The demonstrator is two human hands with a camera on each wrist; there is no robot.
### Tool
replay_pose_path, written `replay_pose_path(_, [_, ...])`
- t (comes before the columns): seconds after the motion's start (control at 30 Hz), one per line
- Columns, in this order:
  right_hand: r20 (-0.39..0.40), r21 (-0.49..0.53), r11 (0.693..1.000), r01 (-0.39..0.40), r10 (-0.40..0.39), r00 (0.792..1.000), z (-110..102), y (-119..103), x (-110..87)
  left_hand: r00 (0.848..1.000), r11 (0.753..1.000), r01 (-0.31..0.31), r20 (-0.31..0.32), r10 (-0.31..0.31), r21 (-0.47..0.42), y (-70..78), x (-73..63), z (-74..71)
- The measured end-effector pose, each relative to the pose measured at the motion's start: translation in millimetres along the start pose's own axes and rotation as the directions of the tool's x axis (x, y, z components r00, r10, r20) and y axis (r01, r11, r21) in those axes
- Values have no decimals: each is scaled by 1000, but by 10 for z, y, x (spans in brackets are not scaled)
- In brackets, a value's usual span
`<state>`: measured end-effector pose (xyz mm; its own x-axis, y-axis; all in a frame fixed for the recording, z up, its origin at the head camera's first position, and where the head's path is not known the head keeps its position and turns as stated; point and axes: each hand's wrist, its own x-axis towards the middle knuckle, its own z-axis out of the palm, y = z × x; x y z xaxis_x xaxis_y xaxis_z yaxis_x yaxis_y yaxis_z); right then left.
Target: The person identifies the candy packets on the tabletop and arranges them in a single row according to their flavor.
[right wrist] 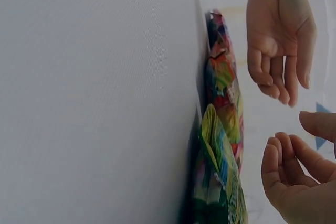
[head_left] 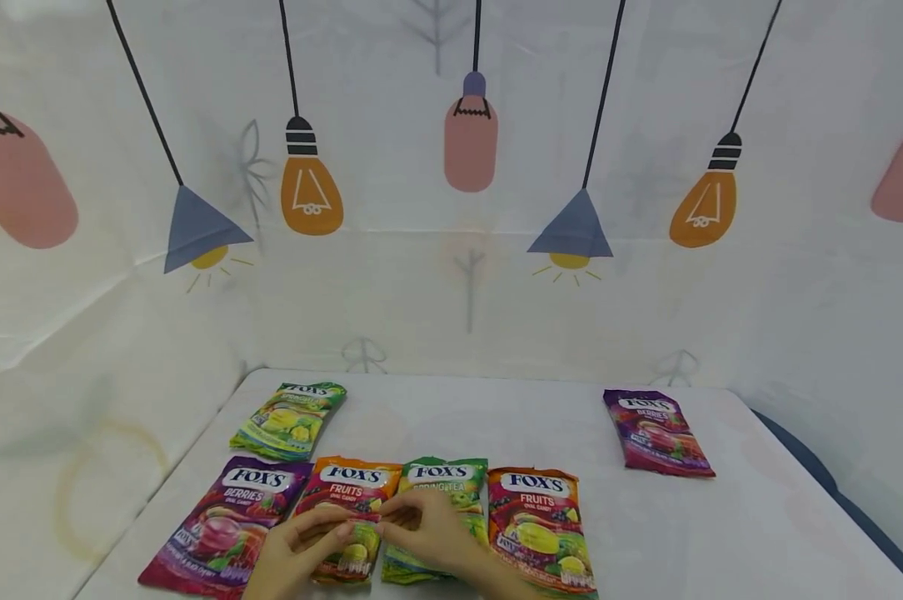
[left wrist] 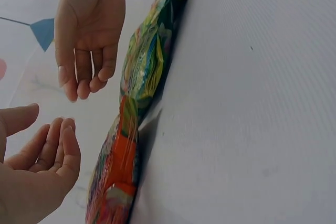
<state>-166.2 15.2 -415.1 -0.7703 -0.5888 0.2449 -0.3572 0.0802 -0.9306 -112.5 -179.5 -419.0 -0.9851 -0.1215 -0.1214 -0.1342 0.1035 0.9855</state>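
In the head view, a person's left hand [head_left: 296, 552] and right hand [head_left: 427, 533] face each other above a row of candy bags on the white desk [head_left: 481, 421], fingertips near one another with a small gap between. The fingers and thumbs of both are loosely bent, parted, and gripping nothing. From the desk's left edge inward, the row runs: a purple Berries bag [head_left: 222, 525], an orange-topped Fruits bag [head_left: 356, 482], a green Spring Tea bag [head_left: 455, 473] and a second Fruits bag [head_left: 540, 529]. The left hand hides part of the first Fruits bag and overlaps the Berries bag's side; the right hand covers part of the Spring Tea bag. Another Spring Tea bag [head_left: 290, 421] lies near the desk's far left corner, and another Berries bag [head_left: 657, 433] near its far right corner. Behind the desk's far edge hangs a pale backdrop [head_left: 391, 292] printed with lamps. In the left wrist view, the left hand is nearest, its palm hollowed and fingers gently curved, the right hand facing it; both are apart from the bags lying on the desk. In the right wrist view, the right hand is nearest, thumb spread from softly bent fingers, and again bare space separates both hands from the bags.
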Motion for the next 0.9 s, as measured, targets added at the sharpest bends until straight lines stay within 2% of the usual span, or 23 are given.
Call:
replay_pose_path(0.17, [24, 38, 999, 22, -23, 999, 111, 35, 50, 998, 999, 33, -59, -33, -8, -44, -44, -113])
replay_pose_path(0.37, [57, 84, 996, 15, -20, 998, 274, 63, 118, 987, 997, 19, -164, -8, 69, -63, -79, -249])
replay_pose_path(0.57, [64, 49, 999, 5, -8, 998, 423, 48, 194, 973, 1000, 20, -231, -14, 22, -119, -102, -377])
replay_pose_path(0.73, [92, 21, 999, 30, -32, 995, 548, 5, 255, 962, 996, 46, -273, -23, 77, -194, -95, -512])
replay_pose_path(0.8, [106, 18, 999, 40, -42, 993, 596, -9, 283, 955, 996, 33, -296, -6, 88, -231, -89, -566])
replay_pose_path(0.9, [107, -9, 998, 60, -58, 993, 670, -12, 334, 943, 999, 11, -334, 7, 50, -278, -76, -641])
